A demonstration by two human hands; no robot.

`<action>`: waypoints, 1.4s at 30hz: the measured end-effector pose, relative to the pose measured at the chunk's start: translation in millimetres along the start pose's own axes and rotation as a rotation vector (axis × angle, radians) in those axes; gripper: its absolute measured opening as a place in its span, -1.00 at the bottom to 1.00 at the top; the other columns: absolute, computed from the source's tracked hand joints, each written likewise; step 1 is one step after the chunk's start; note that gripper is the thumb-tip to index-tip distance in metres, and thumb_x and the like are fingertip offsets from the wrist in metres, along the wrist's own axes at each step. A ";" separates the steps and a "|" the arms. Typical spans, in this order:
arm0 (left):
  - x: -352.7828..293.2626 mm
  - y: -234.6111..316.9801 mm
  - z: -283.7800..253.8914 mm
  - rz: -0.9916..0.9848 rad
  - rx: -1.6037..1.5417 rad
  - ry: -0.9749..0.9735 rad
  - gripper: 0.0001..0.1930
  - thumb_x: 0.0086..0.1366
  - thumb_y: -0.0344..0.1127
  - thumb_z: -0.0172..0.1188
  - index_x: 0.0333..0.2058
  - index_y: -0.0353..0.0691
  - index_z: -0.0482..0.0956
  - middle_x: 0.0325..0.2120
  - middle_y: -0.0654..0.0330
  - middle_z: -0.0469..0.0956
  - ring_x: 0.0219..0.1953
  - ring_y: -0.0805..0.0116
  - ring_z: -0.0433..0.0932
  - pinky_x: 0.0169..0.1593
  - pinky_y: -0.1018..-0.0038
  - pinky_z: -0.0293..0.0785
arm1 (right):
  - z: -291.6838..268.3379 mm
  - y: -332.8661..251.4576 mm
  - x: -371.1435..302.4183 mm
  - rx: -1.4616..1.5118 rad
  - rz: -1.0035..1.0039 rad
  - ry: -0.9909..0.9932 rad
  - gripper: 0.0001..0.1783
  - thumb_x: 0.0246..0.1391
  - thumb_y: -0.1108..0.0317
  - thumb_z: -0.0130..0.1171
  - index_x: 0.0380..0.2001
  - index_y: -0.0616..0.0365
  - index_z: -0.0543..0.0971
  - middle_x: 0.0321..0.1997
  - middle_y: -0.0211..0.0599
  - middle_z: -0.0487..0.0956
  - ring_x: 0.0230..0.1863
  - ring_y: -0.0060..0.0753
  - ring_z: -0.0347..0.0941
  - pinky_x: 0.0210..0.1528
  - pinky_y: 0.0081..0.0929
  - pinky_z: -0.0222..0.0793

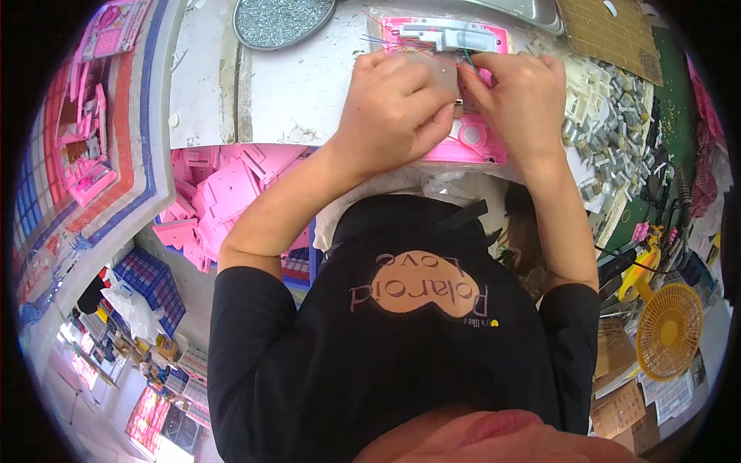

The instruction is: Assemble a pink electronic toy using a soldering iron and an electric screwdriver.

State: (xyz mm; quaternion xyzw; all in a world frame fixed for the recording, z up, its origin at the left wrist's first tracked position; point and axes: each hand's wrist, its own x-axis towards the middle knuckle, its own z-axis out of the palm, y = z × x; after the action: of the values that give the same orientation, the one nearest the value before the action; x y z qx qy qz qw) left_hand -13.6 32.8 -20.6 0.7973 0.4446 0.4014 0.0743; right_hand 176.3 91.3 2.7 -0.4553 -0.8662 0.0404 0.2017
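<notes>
Pink plastic casing with a round white disc set in its lower part [444, 151] lay on the worn white tabletop [293, 96] in front of the person, between and beneath the two hands. Across its far end sat a pale grey, blocky plastic mechanism [448, 36], with thin red, blue and green wires [376, 38] trailing around it. A flat, grey-brown plate [441, 73] showed between the hands, partly covered by them.

The left hand [400, 108] was curled at the plate's left side, its fingers bent inward and pressed together, the thumb lying below them; whether they gripped anything could not be told. The right hand [521, 100] arched over the casing's right side, its thumb and index finger drawn close together near a wire, but a firm pinch could not be made out.

Beyond the left hand stood a round metal bowl [282, 47] of small silver metal pieces [282, 19]. Heaped pink plastic panels [228, 185] lay nearer the person, left of the body, and grey cylindrical metal parts [617, 123] were piled to the right.
</notes>
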 end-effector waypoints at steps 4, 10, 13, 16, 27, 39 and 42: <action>-7.4 4.1 0.9 -0.046 -0.041 0.008 -0.88 0.02 -0.40 0.37 -0.40 -0.09 0.69 -0.55 0.30 0.43 -0.44 0.29 0.47 -0.17 0.34 0.28 | 4.0 -11.3 -6.0 0.002 0.160 0.005 -0.81 0.01 0.16 0.37 -0.52 0.01 0.73 -0.60 -0.23 0.62 -0.48 -0.13 0.57 -0.14 -0.17 0.30; -14.9 0.5 14.0 -0.056 -0.067 0.091 -0.93 0.02 -0.32 0.38 -0.49 -0.03 0.66 -0.53 0.32 0.43 -0.41 0.29 0.47 -0.14 0.27 0.26 | 13.1 -10.7 -5.9 0.233 0.349 0.012 -0.81 0.03 0.17 0.35 -0.50 0.03 0.75 -0.63 -0.23 0.62 -0.57 -0.14 0.55 -0.27 -0.23 0.36; -16.1 -0.3 14.2 -0.062 -0.089 0.081 -0.93 0.02 -0.30 0.38 -0.49 -0.02 0.66 -0.52 0.32 0.44 -0.40 0.29 0.48 -0.13 0.27 0.27 | 13.0 -7.3 -7.8 0.252 0.333 0.004 -0.80 0.02 0.17 0.36 -0.50 0.04 0.75 -0.65 -0.26 0.61 -0.59 -0.16 0.54 -0.30 -0.24 0.36; -17.8 -1.1 17.7 -0.059 -0.088 0.119 -0.93 0.03 -0.29 0.38 -0.49 -0.01 0.66 -0.52 0.32 0.44 -0.39 0.28 0.49 -0.12 0.26 0.29 | 12.0 -4.9 -9.8 0.214 0.276 0.005 -0.80 0.03 0.16 0.36 -0.48 0.03 0.75 -0.66 -0.29 0.61 -0.58 -0.17 0.54 -0.25 -0.22 0.35; -20.9 -0.7 18.6 -0.082 -0.081 0.128 -0.93 0.02 -0.30 0.38 -0.51 -0.02 0.65 -0.52 0.31 0.47 -0.41 0.29 0.50 -0.11 0.26 0.31 | 10.2 -13.1 -7.6 0.176 0.343 -0.048 -0.80 0.05 0.17 0.36 -0.39 0.04 0.78 -0.65 -0.25 0.61 -0.60 -0.16 0.54 -0.31 -0.23 0.39; -20.1 -1.2 17.8 -0.077 -0.078 0.118 -0.93 0.00 -0.30 0.38 -0.53 -0.04 0.65 -0.54 0.31 0.44 -0.42 0.29 0.50 -0.11 0.27 0.31 | 14.3 -7.3 -13.0 0.575 0.552 -0.028 -0.79 0.11 0.22 0.34 -0.30 0.11 0.78 -0.64 -0.28 0.63 -0.63 -0.44 0.52 -0.48 -0.45 0.39; -19.1 -1.0 15.2 -0.069 -0.094 0.123 -0.92 0.01 -0.37 0.37 -0.46 -0.05 0.68 -0.54 0.34 0.46 -0.45 0.33 0.47 -0.14 0.33 0.26 | 11.0 -9.5 -11.4 0.507 0.519 -0.069 -0.79 0.13 0.23 0.34 -0.28 0.12 0.78 -0.65 -0.30 0.63 -0.64 -0.49 0.51 -0.49 -0.47 0.37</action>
State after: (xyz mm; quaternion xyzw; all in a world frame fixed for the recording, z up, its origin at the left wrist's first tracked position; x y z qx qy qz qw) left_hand -8.9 22.4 -42.2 0.7511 0.4560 0.4673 0.0978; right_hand 170.4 77.8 -8.5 -0.5939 -0.6905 0.3191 0.2620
